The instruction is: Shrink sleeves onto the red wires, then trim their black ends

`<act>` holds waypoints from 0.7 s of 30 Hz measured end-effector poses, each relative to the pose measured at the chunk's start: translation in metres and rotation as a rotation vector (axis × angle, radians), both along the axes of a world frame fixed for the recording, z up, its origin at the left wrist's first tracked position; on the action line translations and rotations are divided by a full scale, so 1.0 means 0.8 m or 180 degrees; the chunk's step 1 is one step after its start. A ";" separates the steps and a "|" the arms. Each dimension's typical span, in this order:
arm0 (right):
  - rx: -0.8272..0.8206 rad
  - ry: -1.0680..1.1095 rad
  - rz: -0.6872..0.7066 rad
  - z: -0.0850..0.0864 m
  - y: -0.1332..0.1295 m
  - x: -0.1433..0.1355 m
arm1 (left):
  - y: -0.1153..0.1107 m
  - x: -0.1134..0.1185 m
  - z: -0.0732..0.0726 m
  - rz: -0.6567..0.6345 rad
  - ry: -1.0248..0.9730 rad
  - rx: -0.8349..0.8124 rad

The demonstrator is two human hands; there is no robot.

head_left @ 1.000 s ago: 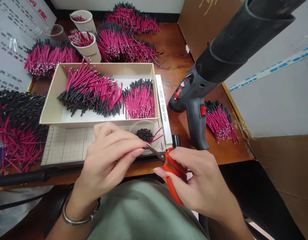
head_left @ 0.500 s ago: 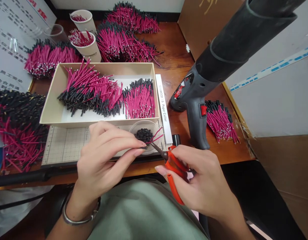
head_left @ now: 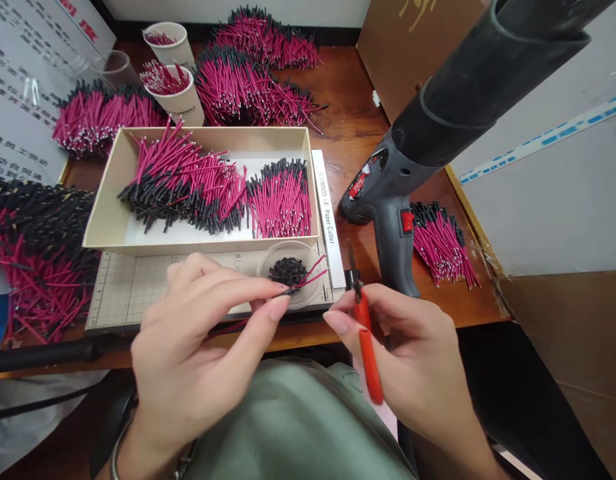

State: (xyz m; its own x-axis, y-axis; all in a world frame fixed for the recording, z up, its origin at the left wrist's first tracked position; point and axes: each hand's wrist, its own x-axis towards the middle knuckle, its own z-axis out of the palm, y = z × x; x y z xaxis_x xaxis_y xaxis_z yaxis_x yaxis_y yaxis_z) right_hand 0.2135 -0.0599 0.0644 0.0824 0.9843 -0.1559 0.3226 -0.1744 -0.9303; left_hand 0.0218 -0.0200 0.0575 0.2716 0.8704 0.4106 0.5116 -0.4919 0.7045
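Between thumb and forefinger, my left hand [head_left: 203,333] pinches a pink wire [head_left: 314,277] with a black sleeved end; its split pink ends point right over a clear round dish [head_left: 315,297]. Small black clippings [head_left: 288,271] lie heaped in that dish. My right hand [head_left: 408,340] is closed on orange-handled scissors [head_left: 370,360], their dark blades pointing up and away, apart from the wire. Beyond my hands, a cream box [head_left: 203,249] holds pink wires with black ends [head_left: 281,197]. It rests on a paper cutter [head_left: 133,287].
A grey heat gun [head_left: 395,247] stands to the right with a wire bundle [head_left: 443,243] beside it. Paper cups [head_left: 181,103] and wire piles [head_left: 248,83] sit at the back. More wires [head_left: 38,267] lie at far left. A cardboard panel [head_left: 573,320] borders the right side.
The scissors have drawn back from the wire to the right and turned their blades upward. My left hand has shifted slightly left and lower, still pinching the wire.
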 end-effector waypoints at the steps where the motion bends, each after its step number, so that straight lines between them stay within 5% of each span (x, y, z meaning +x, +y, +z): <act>1: -0.0134 0.0312 -0.0093 0.002 0.000 -0.003 | -0.004 0.002 0.003 0.0056 -0.0009 -0.0097; 6: -0.0359 0.1207 -0.0340 0.013 0.010 -0.018 | -0.011 0.011 0.007 0.0194 -0.0059 -0.0335; 21: -0.0464 0.1891 -0.0144 0.022 0.024 -0.023 | -0.002 0.008 -0.001 -0.0119 -0.0156 -0.0196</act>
